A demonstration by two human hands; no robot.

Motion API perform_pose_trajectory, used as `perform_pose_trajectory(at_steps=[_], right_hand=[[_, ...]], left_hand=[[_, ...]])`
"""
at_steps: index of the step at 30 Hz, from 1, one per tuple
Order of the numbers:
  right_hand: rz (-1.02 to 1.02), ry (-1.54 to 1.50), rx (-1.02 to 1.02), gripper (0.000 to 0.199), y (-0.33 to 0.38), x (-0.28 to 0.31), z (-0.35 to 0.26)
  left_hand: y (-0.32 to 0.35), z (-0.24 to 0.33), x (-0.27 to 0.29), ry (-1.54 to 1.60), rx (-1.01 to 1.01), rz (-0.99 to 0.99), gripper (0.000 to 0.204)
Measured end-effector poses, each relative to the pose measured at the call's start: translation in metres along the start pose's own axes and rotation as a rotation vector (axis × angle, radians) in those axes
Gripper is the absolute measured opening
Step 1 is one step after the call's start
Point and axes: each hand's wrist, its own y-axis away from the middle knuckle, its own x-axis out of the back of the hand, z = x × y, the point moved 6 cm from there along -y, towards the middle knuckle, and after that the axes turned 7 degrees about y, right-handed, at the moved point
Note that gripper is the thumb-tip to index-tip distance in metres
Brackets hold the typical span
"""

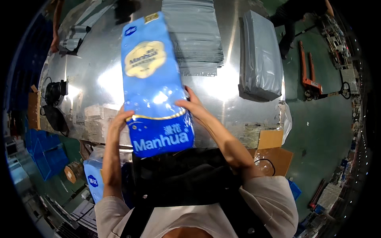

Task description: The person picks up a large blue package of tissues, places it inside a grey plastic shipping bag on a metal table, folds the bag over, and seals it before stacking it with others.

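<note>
Between my two hands is a long blue plastic-wrapped pack (152, 91) with a pale yellow label patch and a darker blue band at its near end. It is held over the metal table, its far end tilted a little to the left. My left hand (120, 120) grips its left edge near the dark band. On the opposite edge my right hand (193, 106) is closed, thumb lying on top of the wrapper. Beyond the pack lies a stack of flat grey plastic mailing bags (196, 35), partly hidden behind it. A full grey plastic parcel (262, 59) rests to the right.
Black devices with cables (55, 93) sit at the table's left edge. Another blue pack (93, 180) is below, left of me. An open cardboard box (276, 160) stands near my right elbow. An orange pallet jack (311, 82) and another person (297, 16) are at right; another person's hand (54, 44) is far left.
</note>
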Motion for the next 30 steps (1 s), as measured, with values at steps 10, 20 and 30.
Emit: perform_pose_trajectory(at_steps=[10,20,30], right_hand=[[0.343,0.436,-0.378,0.051,0.043,0.235,0.078],[0.830,1.503,0.834,0.054,-0.196,0.229,-0.156],[0.669,1.508,0.612,0.035,-0.263,0.231,-0.150]], left_hand=[[-0.048,-0.138,-0.115,-0.709,-0.185,-0.126,0.062],[-0.305,0.070,-0.124,-1.105,-0.648,0.217,0.031],[-0.446,0.078,-0.124,-2.259,-0.613,0.058,0.014]])
